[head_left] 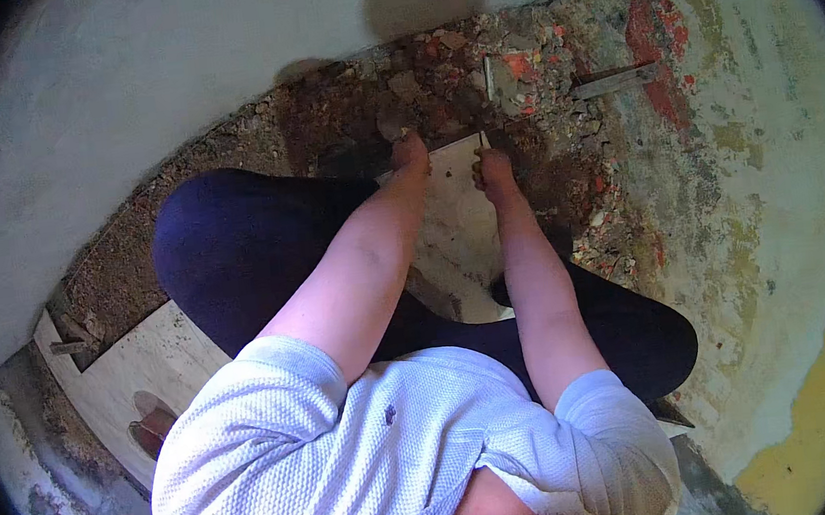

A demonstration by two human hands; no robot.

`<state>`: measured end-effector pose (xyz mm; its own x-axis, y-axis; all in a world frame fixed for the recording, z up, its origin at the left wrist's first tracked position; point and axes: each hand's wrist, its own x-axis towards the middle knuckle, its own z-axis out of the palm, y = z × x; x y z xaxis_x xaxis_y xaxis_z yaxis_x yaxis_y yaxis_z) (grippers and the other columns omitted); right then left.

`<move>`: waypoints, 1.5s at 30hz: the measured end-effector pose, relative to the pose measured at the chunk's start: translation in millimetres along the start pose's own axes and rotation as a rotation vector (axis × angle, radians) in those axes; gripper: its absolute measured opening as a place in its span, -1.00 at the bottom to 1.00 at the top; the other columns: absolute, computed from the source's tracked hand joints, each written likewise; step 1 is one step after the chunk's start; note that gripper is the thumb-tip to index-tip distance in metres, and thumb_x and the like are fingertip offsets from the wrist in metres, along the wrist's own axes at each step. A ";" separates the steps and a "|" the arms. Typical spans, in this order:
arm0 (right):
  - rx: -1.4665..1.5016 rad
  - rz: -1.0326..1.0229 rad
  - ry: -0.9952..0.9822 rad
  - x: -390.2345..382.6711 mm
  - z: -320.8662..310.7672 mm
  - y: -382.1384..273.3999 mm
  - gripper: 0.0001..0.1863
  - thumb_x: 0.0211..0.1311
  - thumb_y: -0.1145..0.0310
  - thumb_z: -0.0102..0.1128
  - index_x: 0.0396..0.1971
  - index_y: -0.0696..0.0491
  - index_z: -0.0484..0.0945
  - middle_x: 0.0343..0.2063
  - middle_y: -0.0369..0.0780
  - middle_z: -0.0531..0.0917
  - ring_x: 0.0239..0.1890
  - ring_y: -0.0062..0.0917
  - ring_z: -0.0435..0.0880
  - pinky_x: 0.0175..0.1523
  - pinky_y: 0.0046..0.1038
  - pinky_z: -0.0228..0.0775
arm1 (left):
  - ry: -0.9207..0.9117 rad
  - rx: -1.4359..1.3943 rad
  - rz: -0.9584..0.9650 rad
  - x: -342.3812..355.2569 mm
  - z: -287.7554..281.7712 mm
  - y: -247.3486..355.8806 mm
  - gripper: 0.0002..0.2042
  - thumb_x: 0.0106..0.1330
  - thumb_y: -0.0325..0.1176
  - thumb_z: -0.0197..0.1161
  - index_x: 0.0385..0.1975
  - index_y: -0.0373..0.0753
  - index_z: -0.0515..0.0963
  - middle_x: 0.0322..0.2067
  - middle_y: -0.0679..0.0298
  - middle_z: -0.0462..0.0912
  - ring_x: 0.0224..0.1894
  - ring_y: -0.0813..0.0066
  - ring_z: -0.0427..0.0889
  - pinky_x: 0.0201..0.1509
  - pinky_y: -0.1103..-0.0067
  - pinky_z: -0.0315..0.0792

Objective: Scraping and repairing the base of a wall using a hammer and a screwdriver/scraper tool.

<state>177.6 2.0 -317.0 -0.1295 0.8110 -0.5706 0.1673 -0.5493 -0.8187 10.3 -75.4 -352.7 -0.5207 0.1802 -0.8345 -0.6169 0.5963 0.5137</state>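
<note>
A pale, veined slab [458,214] lies between my bent knees, its far edge against broken ground. My left hand [410,153] is closed at the slab's far left part; a roundish grey-brown lump [394,122] shows just beyond the fingers. Whether the hand grips that lump I cannot tell. By the slab's far right corner, my right hand [493,173] is curled closed. A thin dark rod-like piece [483,139] sticks up from its fingers, too small to name. Both hands are close together, with the slab's far edge between them.
Loose brown rubble [337,115] runs along the foot of the pale wall [142,75]. A short wooden piece [615,81] juts out at the right, near a red-stained, peeling wall surface [731,224]. Another pale slab [156,350] lies left of my knee, with a brown object [152,426] on it.
</note>
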 end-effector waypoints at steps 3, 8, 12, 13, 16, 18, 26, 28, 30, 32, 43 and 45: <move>0.008 0.223 -0.097 -16.2 17.4 -10.4 -0.77 0.39 0.18 -0.02 -0.29 0.03 0.47 -0.65 -0.32 0.39 -0.69 -0.59 0.32 -0.60 -0.45 0.12 | -0.072 -0.142 -0.063 -2.1 -19.2 -0.7 -0.48 0.36 0.12 0.06 -0.38 -0.35 0.46 -0.61 0.20 0.41 -0.64 0.29 0.40 -0.55 0.30 0.29; 0.184 -0.162 0.116 42.4 -22.8 20.7 -0.79 0.39 0.22 -0.04 -0.27 0.04 0.47 -0.65 -0.33 0.39 -0.71 -0.60 0.30 -0.62 -0.48 0.10 | -0.109 -0.135 -0.032 4.9 -1.8 -2.3 -0.51 0.36 0.11 0.08 -0.37 -0.32 0.47 -0.61 0.22 0.43 -0.62 0.30 0.40 -0.56 0.30 0.28; -0.364 -0.171 0.025 27.6 1.5 35.0 -0.76 0.42 0.22 -0.05 -0.23 0.07 0.48 -0.66 -0.33 0.39 -0.70 -0.60 0.31 -0.61 -0.47 0.12 | -0.037 0.030 0.056 28.2 -10.5 -5.6 -0.46 0.42 0.15 -0.15 -0.07 -0.24 0.50 -0.40 0.12 0.59 -0.51 0.24 0.57 -0.50 0.30 0.45; -0.119 0.321 -0.184 -15.3 47.5 14.8 -0.77 0.45 0.21 -0.10 -0.27 0.03 0.47 -0.65 -0.34 0.39 -0.70 -0.62 0.33 -0.63 -0.49 0.12 | 0.047 0.005 -0.003 38.8 -38.5 -19.4 -0.47 0.42 0.14 -0.14 -0.05 -0.25 0.50 -0.39 0.13 0.60 -0.50 0.24 0.58 -0.50 0.30 0.45; 0.169 0.134 -0.195 -16.0 -3.9 -1.5 -0.73 0.46 0.21 -0.12 -0.19 0.05 0.51 -0.64 -0.34 0.42 -0.68 -0.60 0.35 -0.61 -0.48 0.17 | -0.062 0.074 -0.047 7.5 12.0 -15.2 -0.46 0.40 0.14 -0.10 -0.02 -0.27 0.49 -0.34 0.11 0.63 -0.49 0.20 0.61 -0.49 0.29 0.46; 0.097 0.090 -0.040 -11.6 -25.3 -20.8 -0.73 0.45 0.21 -0.10 -0.13 0.06 0.51 -0.64 -0.34 0.41 -0.68 -0.60 0.34 -0.61 -0.48 0.16 | -0.133 0.108 -0.048 1.2 36.5 -25.2 -0.46 0.39 0.13 -0.07 -0.04 -0.28 0.50 -0.36 0.11 0.63 -0.48 0.19 0.61 -0.48 0.28 0.45; -0.159 0.352 -0.073 -21.1 -13.2 -23.8 -0.71 0.39 0.24 0.01 -0.05 0.09 0.52 -0.67 -0.36 0.35 -0.70 -0.63 0.30 -0.62 -0.51 0.11 | -0.150 0.010 -0.032 24.0 34.3 -29.7 -0.51 0.39 0.09 -0.04 -0.25 -0.30 0.54 -0.49 0.15 0.59 -0.50 0.21 0.60 -0.43 0.28 0.43; 0.088 0.314 -0.161 -21.6 -2.0 -29.2 -0.69 0.37 0.25 0.01 -0.04 0.10 0.52 -0.67 -0.34 0.37 -0.69 -0.57 0.32 -0.58 -0.45 0.14 | 0.013 -0.023 -0.057 17.9 21.7 -13.8 -0.46 0.38 0.12 -0.07 -0.20 -0.33 0.55 -0.42 0.13 0.62 -0.45 0.19 0.63 -0.39 0.26 0.44; 0.090 0.205 -0.107 -15.7 0.1 -31.8 -0.70 0.37 0.24 0.00 -0.05 0.10 0.52 -0.67 -0.34 0.37 -0.69 -0.57 0.31 -0.58 -0.45 0.14 | -0.047 0.040 -0.039 12.0 12.8 -9.3 -0.47 0.38 0.11 -0.05 -0.19 -0.33 0.55 -0.41 0.12 0.62 -0.45 0.19 0.63 -0.40 0.26 0.43; 0.087 0.095 -0.010 -9.5 -18.5 -29.5 -0.70 0.36 0.24 -0.01 -0.07 0.10 0.52 -0.67 -0.34 0.37 -0.69 -0.57 0.31 -0.58 -0.44 0.14 | -0.145 0.120 -0.034 0.9 29.0 -14.5 -0.47 0.38 0.11 -0.04 -0.17 -0.34 0.54 -0.40 0.11 0.62 -0.45 0.19 0.63 -0.40 0.27 0.43; -0.041 0.151 -0.193 -9.4 -0.7 -9.8 -0.67 0.36 0.24 -0.01 -0.02 0.10 0.55 -0.61 -0.33 0.46 -0.66 -0.59 0.40 -0.57 -0.48 0.22 | -0.060 -0.026 -0.035 12.4 -4.1 -17.3 -0.36 0.36 0.25 -0.06 -0.33 -0.39 0.48 -0.64 0.16 0.43 -0.67 0.27 0.42 -0.57 0.26 0.32; -0.221 -0.006 -0.247 27.0 -12.9 25.3 -0.67 0.37 0.25 -0.02 -0.02 0.10 0.55 -0.63 -0.33 0.45 -0.67 -0.59 0.38 -0.59 -0.48 0.19 | -0.035 -0.028 0.006 12.8 -4.5 -19.4 -0.36 0.35 0.24 -0.05 -0.32 -0.41 0.48 -0.62 0.16 0.44 -0.66 0.26 0.43 -0.56 0.26 0.32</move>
<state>190.9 12.6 -352.3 -0.3594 0.7257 -0.5866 0.3706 -0.4659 -0.8035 13.0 -88.2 -372.4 -0.5038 0.2107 -0.8377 -0.6307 0.5729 0.5234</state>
